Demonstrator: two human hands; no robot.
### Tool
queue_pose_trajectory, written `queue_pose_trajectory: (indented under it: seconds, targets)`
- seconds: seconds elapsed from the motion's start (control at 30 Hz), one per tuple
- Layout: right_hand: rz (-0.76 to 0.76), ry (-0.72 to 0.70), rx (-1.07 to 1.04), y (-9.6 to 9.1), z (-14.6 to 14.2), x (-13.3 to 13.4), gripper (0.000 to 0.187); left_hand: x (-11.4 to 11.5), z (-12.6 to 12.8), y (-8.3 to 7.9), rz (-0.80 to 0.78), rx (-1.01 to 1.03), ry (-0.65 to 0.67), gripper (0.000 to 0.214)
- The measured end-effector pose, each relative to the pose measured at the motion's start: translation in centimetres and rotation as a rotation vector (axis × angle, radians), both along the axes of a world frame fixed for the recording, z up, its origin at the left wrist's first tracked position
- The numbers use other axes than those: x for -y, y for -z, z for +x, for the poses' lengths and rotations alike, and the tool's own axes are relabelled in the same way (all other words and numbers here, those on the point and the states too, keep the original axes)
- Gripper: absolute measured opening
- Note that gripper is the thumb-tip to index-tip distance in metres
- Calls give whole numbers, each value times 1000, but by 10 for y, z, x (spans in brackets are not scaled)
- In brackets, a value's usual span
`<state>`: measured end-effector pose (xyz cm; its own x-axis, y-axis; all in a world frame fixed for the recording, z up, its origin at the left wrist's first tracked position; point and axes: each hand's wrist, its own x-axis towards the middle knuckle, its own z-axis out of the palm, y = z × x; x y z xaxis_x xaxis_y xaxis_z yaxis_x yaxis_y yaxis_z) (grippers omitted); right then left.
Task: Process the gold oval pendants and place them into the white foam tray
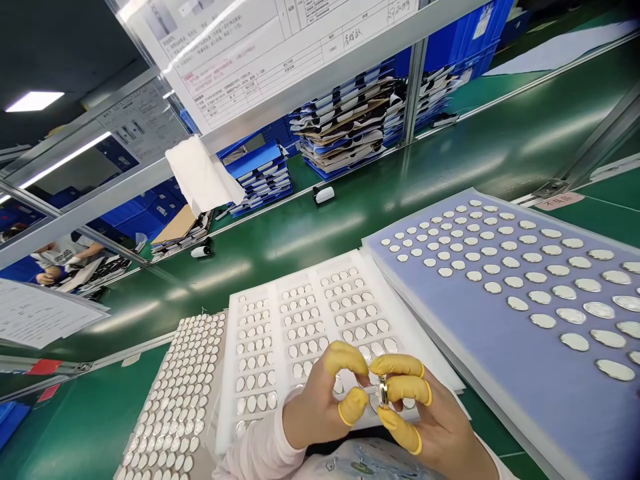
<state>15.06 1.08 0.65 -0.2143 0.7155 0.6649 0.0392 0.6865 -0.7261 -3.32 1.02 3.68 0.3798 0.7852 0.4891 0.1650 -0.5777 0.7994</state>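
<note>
Yellow finger cots cover several fingertips of both hands. My right hand [425, 407] grips a small round disc [383, 392] with a shiny gold-silver rim, turned edge-on, between thumb and fingers. Right beside it, my left hand [333, 393] is closed in a pinch, its fingertips by the disc's face; a thin pale strip seems to lie there, too small to name. Beneath both hands lies a white compartment tray [277, 313] with rows of similar white-faced discs standing in its slots.
To the right, a blue-violet sheet [465, 333] carries spread-out oval-looking discs. At left, a board [213, 373] is densely covered with discs. Behind runs a green conveyor belt [280, 250] with small black-and-white devices on it. Stacked trays [345, 127] and a co-worker [65, 260] are beyond.
</note>
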Motion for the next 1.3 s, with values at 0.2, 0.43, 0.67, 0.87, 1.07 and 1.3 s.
queue_pose_trajectory:
  seconds: [0.2, 0.43, 0.67, 0.87, 1.07, 1.3]
  targets:
    - [163, 59, 96, -2, 1, -7, 22, -2, -2, -13, -394, -115, 87, 20]
    - [100, 50, 178, 18, 7, -6, 33, -6, -3, -18, -304, -166, 79, 15]
    - [-91, 5, 17, 20, 13, -9, 25, -6, -9, -10, 146, -286, -38, 35]
    - [-357, -222, 108, 11, 12, -12, 49, -10, -7, -12, 405, -419, -80, 33]
    - [-275, -225, 93, 9, 10, -11, 29, -8, -6, -5, 445, -435, -96, 34]
    - [-75, -74, 178, 9, 12, -13, 37, 3, -6, -1, -373, -131, -58, 22]
